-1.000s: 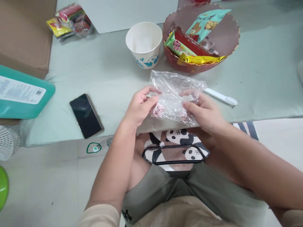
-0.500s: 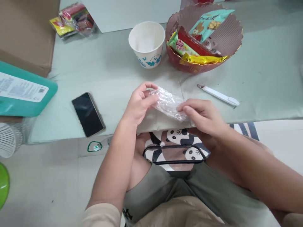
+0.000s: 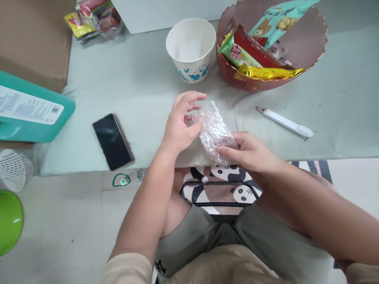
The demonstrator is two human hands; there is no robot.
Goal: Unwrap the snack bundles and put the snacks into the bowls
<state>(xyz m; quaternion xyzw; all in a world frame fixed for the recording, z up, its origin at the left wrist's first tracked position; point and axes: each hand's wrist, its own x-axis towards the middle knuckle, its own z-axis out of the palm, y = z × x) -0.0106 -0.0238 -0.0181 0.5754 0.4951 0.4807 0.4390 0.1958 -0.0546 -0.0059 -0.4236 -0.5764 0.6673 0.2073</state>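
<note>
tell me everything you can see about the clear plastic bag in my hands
The clear plastic bag is thin, glossy, crinkled film, scrunched into a compact wad with white highlights and a faint pink tint low down. It lies tilted at the near edge of the pale green table. The right hand pinches its lower end with thumb and fingers; the left hand, fingers spread, touches its upper left side. Whether anything is inside cannot be told.

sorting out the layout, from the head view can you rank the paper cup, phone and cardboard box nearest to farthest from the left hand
1. Paper cup: just beyond the left hand, up the table.
2. Phone: to that hand's left, near the table edge.
3. Cardboard box: far left corner, farthest.
</note>
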